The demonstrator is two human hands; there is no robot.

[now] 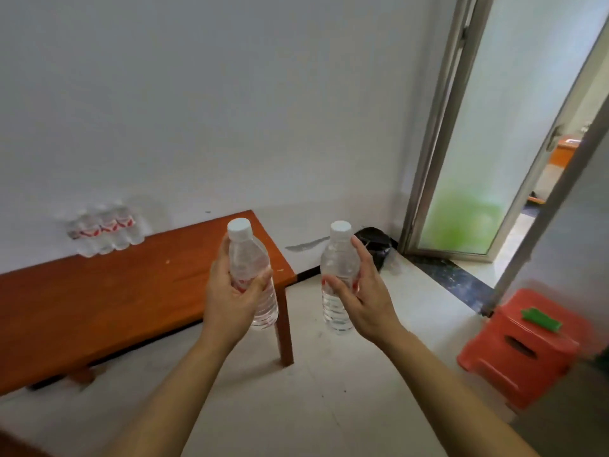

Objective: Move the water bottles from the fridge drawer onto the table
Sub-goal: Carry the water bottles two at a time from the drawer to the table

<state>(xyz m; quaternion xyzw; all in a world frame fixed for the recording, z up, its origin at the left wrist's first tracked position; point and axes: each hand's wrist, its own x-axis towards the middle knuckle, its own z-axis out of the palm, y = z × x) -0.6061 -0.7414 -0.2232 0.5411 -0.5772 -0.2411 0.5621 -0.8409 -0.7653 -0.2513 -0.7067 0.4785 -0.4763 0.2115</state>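
My left hand [230,291] grips a clear water bottle [250,268] with a white cap and red label, held upright over the right end of the brown wooden table [108,301]. In my right hand [365,301] is a second clear water bottle [339,268] of the same kind, upright above the floor, to the right of the table's corner. Several more bottles [105,232] with red labels stand blurred at the table's far edge against the wall. The fridge drawer is not in view.
A table leg [285,328] stands below the left bottle. An orange plastic stool [520,347] with a green object [540,319] on it sits at the right. A dark bag [375,242] lies in the corner beside a frosted glass door [484,159], which is ajar.
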